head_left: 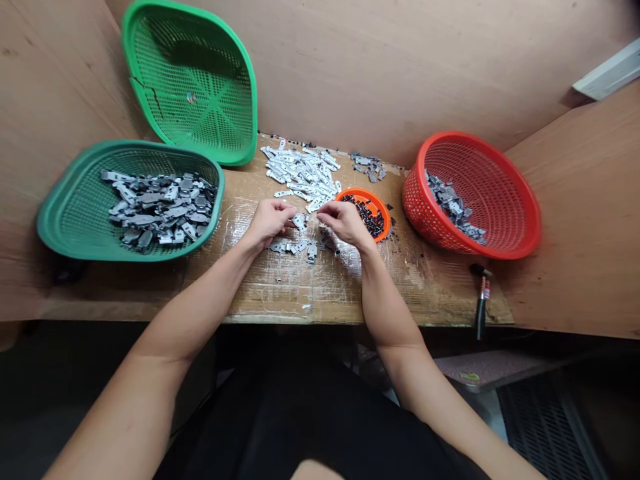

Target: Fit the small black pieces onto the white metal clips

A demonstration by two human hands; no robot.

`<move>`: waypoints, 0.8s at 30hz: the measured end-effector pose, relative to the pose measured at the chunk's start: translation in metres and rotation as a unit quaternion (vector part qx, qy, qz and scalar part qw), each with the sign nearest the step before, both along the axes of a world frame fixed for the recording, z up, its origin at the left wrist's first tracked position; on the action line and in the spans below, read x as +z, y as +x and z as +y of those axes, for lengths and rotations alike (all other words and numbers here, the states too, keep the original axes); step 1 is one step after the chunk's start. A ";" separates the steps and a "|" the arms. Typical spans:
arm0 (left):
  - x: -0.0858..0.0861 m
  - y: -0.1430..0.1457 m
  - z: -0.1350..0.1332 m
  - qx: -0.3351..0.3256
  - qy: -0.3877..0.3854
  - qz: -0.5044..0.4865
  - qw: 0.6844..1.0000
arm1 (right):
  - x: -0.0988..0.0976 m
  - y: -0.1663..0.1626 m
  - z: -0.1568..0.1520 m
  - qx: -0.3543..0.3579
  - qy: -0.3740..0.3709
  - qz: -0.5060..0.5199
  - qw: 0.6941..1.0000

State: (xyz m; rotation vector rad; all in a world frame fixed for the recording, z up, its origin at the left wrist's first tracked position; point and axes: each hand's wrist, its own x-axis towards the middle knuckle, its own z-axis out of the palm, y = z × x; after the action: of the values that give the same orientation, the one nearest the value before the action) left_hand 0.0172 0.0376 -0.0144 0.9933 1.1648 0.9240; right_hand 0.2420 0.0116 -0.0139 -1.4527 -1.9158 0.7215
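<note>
My left hand (270, 221) is closed in a pinch on a small metal hinge part (300, 221), holding it just above the cardboard-covered bench. Close by, my right hand (344, 220) has its thumb and fingers pressed together; whatever they hold is too small to make out. Below both hands lies a loose row of metal parts (312, 251). A pile of light metal plates (303, 172) spreads beyond my hands. Beside my right hand stands an orange dish (387, 220) holding small dark pieces (369, 215).
At left, a dark green basket (65, 207) holds many metal parts; a bright green basket (250, 87) leans behind it. To the right are a red basket (530, 220) with metal parts and a black-handled hammer (481, 310) at the bench edge. Grey pieces (369, 165) lie at the back.
</note>
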 end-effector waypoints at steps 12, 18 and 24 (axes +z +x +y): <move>-0.009 -0.011 0.012 0.005 -0.001 0.007 1.000 | -0.014 0.044 0.018 -0.117 -0.002 -0.214 0.970; -0.004 -0.010 0.007 -0.012 0.001 0.004 1.000 | -0.013 0.055 0.014 -0.099 0.021 -0.124 0.987; 0.000 -0.004 -0.004 -0.049 -0.025 -0.018 0.998 | -0.015 0.013 0.008 -0.013 -0.012 0.176 0.984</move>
State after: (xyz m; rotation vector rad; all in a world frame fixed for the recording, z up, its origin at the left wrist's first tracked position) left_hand 0.0130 0.0338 -0.0142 0.9814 1.0932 0.8279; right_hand 0.2553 0.0193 -0.0286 -1.2642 -1.6198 0.9248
